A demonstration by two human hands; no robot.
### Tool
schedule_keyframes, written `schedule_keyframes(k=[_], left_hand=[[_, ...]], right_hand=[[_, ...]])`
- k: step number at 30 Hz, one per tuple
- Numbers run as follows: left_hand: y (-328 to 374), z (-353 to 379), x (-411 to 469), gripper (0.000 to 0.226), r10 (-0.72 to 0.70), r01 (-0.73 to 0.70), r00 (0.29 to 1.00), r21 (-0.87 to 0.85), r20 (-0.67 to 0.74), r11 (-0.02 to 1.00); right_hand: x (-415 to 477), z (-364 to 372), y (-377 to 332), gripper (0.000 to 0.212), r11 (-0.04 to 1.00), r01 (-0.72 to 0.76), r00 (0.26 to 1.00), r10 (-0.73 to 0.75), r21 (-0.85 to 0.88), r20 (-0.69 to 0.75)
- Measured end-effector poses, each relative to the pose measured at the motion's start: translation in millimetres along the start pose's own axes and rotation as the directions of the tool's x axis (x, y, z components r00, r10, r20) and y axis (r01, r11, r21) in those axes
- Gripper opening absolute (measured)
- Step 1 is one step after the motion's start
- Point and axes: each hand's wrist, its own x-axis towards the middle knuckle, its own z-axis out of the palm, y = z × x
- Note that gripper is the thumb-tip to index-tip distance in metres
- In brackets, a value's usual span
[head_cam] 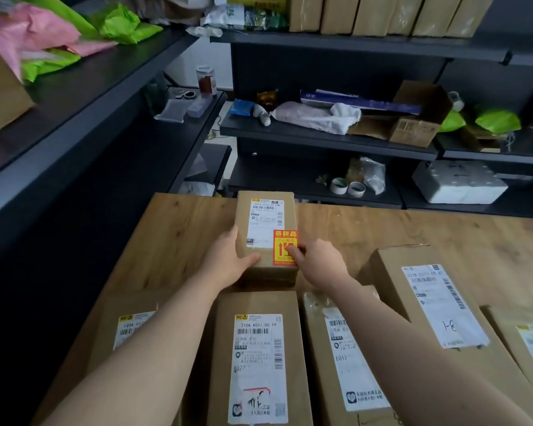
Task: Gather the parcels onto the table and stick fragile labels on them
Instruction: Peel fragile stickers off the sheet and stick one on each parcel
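A small cardboard parcel (265, 216) with a white shipping label lies at the far middle of the wooden table (179, 235). A red and orange fragile label (285, 241) sits on its near right corner. My left hand (228, 259) grips the parcel's near left edge. My right hand (319, 261) presses its fingertips on the fragile label. Several more parcels lie closer to me: one in the middle (256, 358), one at the left (130, 327), one right of the middle (342, 358) and a big one at the right (437, 305).
Dark shelves stand to the left and behind the table. They hold green and pink bags (43, 35), an open carton (413, 118), tape rolls (348, 187), a white foam box (459, 182) and cardboard boxes (382, 13) on top.
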Motion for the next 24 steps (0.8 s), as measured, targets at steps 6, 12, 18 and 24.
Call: schedule_keyframes(k=[6, 12, 18, 24], left_hand=[[-1.4, -13.3, -18.3, 0.059, 0.167, -0.161, 0.985, 0.158, -0.029, 0.974], [-0.3, -33.7, -72.4, 0.061, 0.286, -0.202, 0.950, 0.447, -0.128, 0.872], [-36.2, -50.9, -151.1, 0.068, 0.251, -0.130, 0.953, 0.521, -0.168, 0.843], [-110.5, -68.2, -220.2, 0.064, 0.178, -0.063, 0.970, 0.538, -0.165, 0.841]], right_hand=[[-23.5, -10.4, -12.9, 0.030, 0.991, 0.067, 0.992, -0.078, -0.114, -0.095], [-78.6, -10.1, -39.0, 0.043, 0.951, 0.189, 0.955, -0.236, -0.246, -0.179], [-152.3, 14.8, -75.0, 0.053, 0.922, 0.265, 0.951, -0.298, -0.283, -0.080], [-200.0, 75.9, -112.2, 0.049, 0.876, 0.381, 0.920, -0.390, -0.294, 0.031]])
